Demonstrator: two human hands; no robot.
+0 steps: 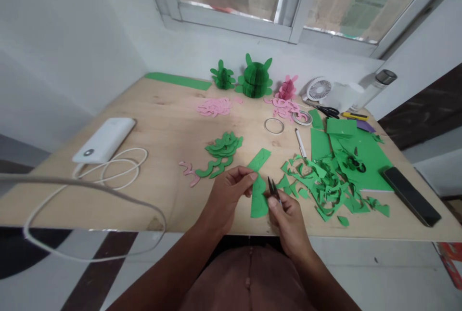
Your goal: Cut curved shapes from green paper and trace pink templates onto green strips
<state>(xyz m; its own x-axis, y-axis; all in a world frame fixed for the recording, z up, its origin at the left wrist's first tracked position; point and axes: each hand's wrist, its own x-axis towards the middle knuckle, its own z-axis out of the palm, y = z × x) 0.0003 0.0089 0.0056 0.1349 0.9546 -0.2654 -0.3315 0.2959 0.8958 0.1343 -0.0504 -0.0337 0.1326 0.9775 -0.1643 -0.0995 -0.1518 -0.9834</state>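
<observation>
My left hand (236, 186) pinches a green paper piece (259, 200) with a curved edge, held over the front of the table. Just beyond it lies a green paper strip (260, 158) with faint lines on it; whether the two are joined I cannot tell. In my right hand (287, 210) is a small pair of scissors (273, 188), dark blades pointing up and away from me, beside the paper's right edge. My fingers hide the handles. Left of the hands sit a pile of green paper cutouts (225, 145) and a wavy pink paper cutout (188, 170).
Green paper scraps (328, 186) spread to the right, near a black phone (411, 195) and a white pen (300, 142). A white power bank (104, 140) with a looping cable stands left. Folded paper figures (255, 80), pink cutouts (214, 107) and a small fan (319, 89) line the back.
</observation>
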